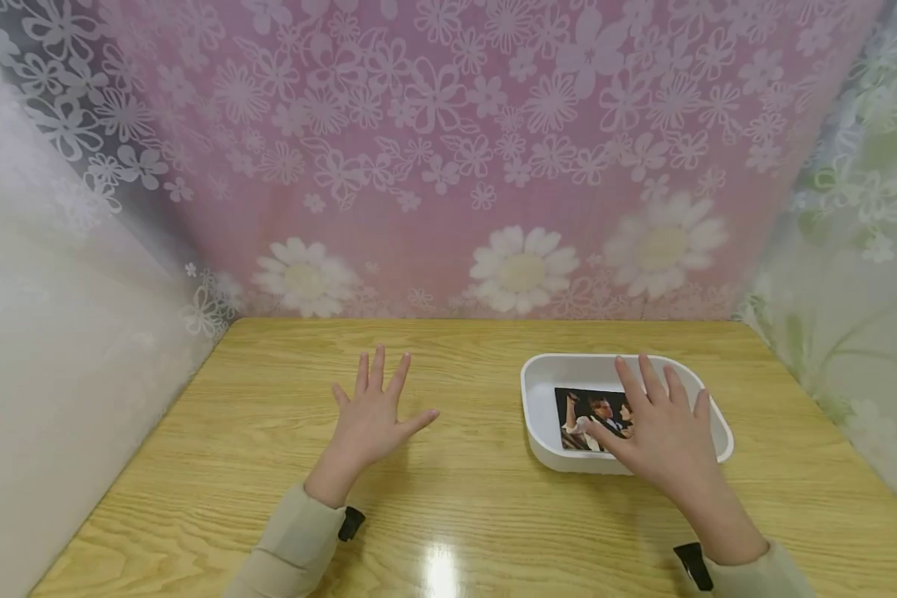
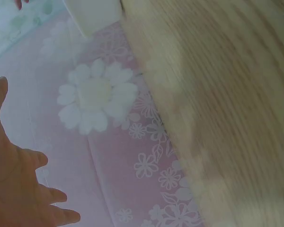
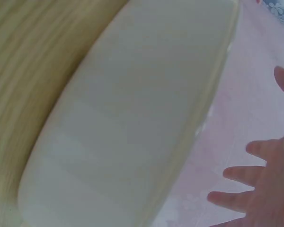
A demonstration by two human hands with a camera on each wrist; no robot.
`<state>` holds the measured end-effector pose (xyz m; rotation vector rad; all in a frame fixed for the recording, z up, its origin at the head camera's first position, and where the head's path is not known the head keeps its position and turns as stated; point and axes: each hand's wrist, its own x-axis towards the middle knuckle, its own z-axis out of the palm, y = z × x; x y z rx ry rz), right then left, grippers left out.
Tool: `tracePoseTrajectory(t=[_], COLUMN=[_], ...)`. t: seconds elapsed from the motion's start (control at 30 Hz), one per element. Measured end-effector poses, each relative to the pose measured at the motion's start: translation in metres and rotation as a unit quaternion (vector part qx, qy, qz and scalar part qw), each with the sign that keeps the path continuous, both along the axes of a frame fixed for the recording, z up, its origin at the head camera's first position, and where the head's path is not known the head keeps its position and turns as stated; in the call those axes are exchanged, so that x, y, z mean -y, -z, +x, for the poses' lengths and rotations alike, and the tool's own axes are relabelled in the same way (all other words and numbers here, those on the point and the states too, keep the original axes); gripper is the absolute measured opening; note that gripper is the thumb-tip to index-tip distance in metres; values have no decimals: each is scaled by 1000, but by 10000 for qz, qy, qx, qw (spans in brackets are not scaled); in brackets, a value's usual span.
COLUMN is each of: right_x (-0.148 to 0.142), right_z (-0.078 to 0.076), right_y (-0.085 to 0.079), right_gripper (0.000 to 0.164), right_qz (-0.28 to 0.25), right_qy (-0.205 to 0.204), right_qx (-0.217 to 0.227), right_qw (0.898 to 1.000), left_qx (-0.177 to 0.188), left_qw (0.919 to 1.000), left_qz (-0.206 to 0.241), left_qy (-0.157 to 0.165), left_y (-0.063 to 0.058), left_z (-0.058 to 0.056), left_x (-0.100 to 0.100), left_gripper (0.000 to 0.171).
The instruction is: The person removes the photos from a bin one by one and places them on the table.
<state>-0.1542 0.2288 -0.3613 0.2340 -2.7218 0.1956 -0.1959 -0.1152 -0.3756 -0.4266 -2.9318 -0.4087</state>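
Fingers spread wide, my left hand [image 1: 371, 422] is held over the left half of the table and holds nothing. My right hand [image 1: 671, 432], also with fingers spread, is above the right part of a white basin [image 1: 536, 432] and grips nothing. Inside the basin lies a dark picture card [image 1: 577, 415] showing printed figures; the right hand hides part of it. In the right wrist view the basin's outer side [image 3: 118, 118] fills the middle, with the hand beyond its rim. The left wrist view shows the left hand [image 2: 14, 184] at the edge and a corner of the basin [image 2: 94, 16].
The wood-grain table [image 1: 448, 507] reaches back to a pink flowered curtain [image 1: 419, 166]. Pale sheets hang at the left [image 1: 67, 316] and right [image 1: 860, 274] sides. Black straps [image 1: 351, 524] show at both wrists.
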Motion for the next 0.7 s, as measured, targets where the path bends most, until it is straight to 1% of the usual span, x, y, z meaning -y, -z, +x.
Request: tracePoseTrajectory(t=[0.17, 0.27, 0.33, 0.43, 0.5, 0.57, 0.7], right_x=[0, 0, -1, -2, -3, -5, -14], right_z=[-1, -1, -1, -2, -2, -1, -1], right_y=[1, 2, 3, 5, 7, 8, 10], right_gripper=[88, 82, 79, 75, 73, 72, 72], right_qz=[-41, -23, -19, 8, 27, 51, 137], right_qy=[-155, -243, -315, -397, -444, -463, -404], right_qx=[-360, -566, -726, -877, -881, -787, -353], right_qw=[9992, 9981, 9969, 9954, 9951, 9958, 9985], left_qx=[-179, -272, -279, -183, -96, -31, 5], left_qw=[9998, 9995, 9995, 9994, 9995, 9995, 9991], left_qz=[94, 120, 123, 140, 99, 72, 41], left_qy=[-2, 52, 119, 243, 283, 318, 413], left_y=[1, 1, 2, 3, 4, 5, 5], left_z=[0, 0, 0, 0, 1, 2, 2], left_x=[-1, -3, -3, -5, -6, -8, -13], left_gripper=[82, 76, 73, 68, 67, 66, 66])
